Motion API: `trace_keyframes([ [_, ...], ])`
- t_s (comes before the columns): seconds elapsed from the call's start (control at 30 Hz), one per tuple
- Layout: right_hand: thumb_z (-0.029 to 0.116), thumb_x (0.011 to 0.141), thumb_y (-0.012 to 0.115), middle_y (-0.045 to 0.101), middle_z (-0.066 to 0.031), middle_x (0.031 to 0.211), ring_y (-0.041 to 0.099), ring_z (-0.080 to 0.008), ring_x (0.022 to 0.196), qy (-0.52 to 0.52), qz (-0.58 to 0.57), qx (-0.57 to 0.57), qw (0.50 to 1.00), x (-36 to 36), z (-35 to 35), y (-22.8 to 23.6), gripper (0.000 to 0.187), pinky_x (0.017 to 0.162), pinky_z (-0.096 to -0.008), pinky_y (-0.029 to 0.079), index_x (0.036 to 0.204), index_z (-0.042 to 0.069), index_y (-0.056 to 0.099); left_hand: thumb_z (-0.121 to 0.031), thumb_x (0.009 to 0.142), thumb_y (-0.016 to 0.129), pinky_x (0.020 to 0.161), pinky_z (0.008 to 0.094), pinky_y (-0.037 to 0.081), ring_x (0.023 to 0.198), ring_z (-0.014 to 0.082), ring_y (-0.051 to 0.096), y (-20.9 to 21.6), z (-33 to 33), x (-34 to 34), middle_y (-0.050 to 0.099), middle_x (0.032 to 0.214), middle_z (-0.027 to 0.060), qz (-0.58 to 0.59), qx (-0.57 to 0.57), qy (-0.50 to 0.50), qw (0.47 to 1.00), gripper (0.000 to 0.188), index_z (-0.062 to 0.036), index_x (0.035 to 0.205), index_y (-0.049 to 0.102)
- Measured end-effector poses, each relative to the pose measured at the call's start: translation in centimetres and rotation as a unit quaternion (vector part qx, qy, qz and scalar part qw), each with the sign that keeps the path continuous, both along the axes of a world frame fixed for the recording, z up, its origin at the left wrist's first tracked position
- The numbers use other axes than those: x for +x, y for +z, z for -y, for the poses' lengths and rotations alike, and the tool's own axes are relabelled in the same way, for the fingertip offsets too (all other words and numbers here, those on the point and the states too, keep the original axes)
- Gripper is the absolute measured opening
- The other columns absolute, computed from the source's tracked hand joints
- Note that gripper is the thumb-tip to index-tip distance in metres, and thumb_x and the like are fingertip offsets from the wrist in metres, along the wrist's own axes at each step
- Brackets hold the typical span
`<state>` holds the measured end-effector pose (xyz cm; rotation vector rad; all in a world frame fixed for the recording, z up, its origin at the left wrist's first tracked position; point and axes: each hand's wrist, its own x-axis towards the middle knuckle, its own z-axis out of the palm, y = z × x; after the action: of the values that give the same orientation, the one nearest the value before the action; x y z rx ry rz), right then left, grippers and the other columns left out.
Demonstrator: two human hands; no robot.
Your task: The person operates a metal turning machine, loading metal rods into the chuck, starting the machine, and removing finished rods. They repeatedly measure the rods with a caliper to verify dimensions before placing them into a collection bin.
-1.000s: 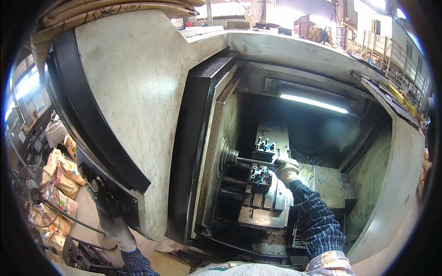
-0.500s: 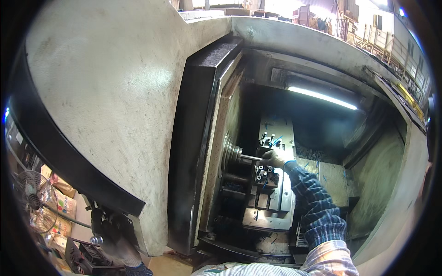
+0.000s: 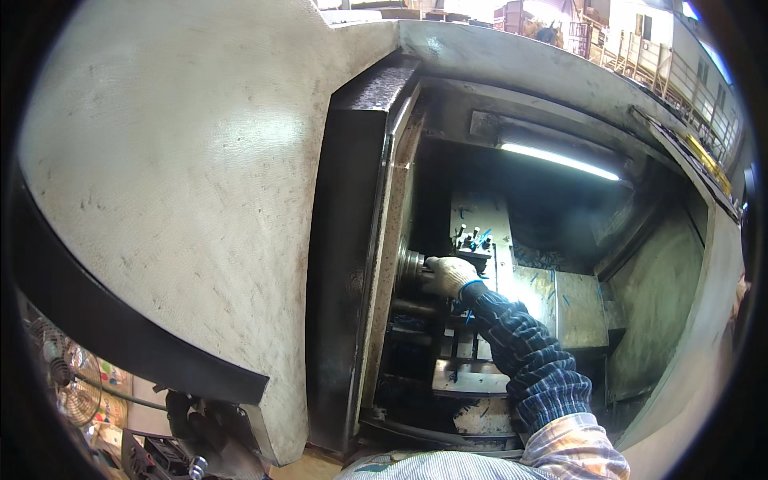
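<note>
My right hand (image 3: 450,277), in a pale knit glove, reaches into the lathe. Its fingers are closed at the end of the round spindle chuck (image 3: 411,266), around a thin metal rod (image 3: 426,273) that the glove mostly hides. Just behind the hand stands a tool post (image 3: 474,242) with several upright bolts and blue stringy chips on it. The nearer tool holder lies mostly behind my forearm. Low on the left, a dim blur beside the machine's panel may be my left hand (image 3: 232,456); its fingers cannot be made out.
A dark sliding door edge (image 3: 346,264) and a big pale cover (image 3: 176,176) stand to the left of the opening. A bright tube lamp (image 3: 560,161) shines at the back. Metal plates (image 3: 580,308) with blue chips lie right. A fan (image 3: 80,392) stands at lower left.
My right hand has moved left along the rod, up to the chuck, covering most of the rod. The blur at lower left has shifted and become less distinct. The view has shifted slightly.
</note>
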<state>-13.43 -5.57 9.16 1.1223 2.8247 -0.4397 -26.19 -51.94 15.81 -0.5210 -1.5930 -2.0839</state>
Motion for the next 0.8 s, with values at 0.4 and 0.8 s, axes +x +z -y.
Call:
trace_keyframes([
  [0.4,0.042,0.082,0.079,0.074,-0.0181,0.108,0.073,-0.0358,0.101,-0.052,0.033,0.058,0.996,0.4,-0.1,-1.5,0.078,0.084,-0.05,0.056,0.147,0.011,0.048,-0.022,0.101,0.063,0.099,0.0419,0.055,0.111,0.0379,0.067,2.5,-0.7,2.0,0.06,0.137,0.0278,-0.021,-0.171,0.031,0.985,0.055,0.001,0.148,0.048],
  [0.8,0.033,0.089,0.075,0.068,-0.0204,0.115,0.066,-0.0401,0.104,-0.061,-0.292,0.171,0.939,17.1,16.4,-0.1,0.067,0.09,-0.0486,0.054,0.146,0.01,0.05,-0.024,0.103,0.062,0.1,0.0448,0.053,0.113,0.0373,0.066,1.6,-0.6,4.6,0.06,0.136,0.0278,-0.07,-0.168,-0.051,0.982,0.057,-0.0002,0.15,0.043],
])
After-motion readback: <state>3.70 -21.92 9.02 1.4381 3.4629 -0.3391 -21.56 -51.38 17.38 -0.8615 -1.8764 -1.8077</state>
